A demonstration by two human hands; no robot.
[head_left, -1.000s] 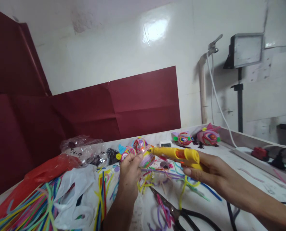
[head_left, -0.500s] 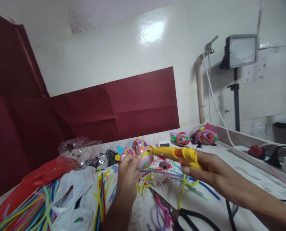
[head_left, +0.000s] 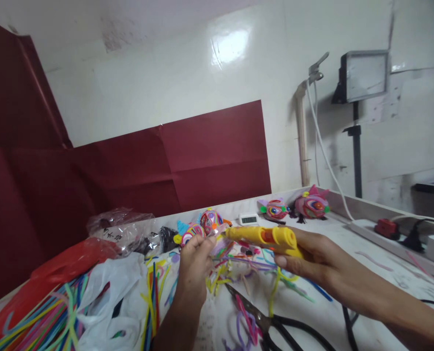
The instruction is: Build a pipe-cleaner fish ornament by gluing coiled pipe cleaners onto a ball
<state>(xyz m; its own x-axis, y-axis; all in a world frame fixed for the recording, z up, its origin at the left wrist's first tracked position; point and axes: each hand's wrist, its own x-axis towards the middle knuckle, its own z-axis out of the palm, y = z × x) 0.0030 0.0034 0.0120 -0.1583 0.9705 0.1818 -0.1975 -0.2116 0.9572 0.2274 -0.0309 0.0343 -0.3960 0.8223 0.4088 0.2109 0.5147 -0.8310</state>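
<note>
On the white table (head_left: 341, 233) lie black-handled scissors (head_left: 264, 321), coloured pipe cleaners (head_left: 153, 297), a digital display (head_left: 248, 220) and fish-shaped figures (head_left: 314, 204)

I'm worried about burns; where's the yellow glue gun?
In the head view, just right of centre: the right hand holds the yellow glue gun, nozzle beside the left hand.

Yellow glue gun (head_left: 255, 234) up, nearly level, orange showing in its side, nozzle aimed left, right by small shiny pinkish piece (head_left: 220, 228)! Piece tilted, pinched at lower end; contact too blurred to call.
</note>
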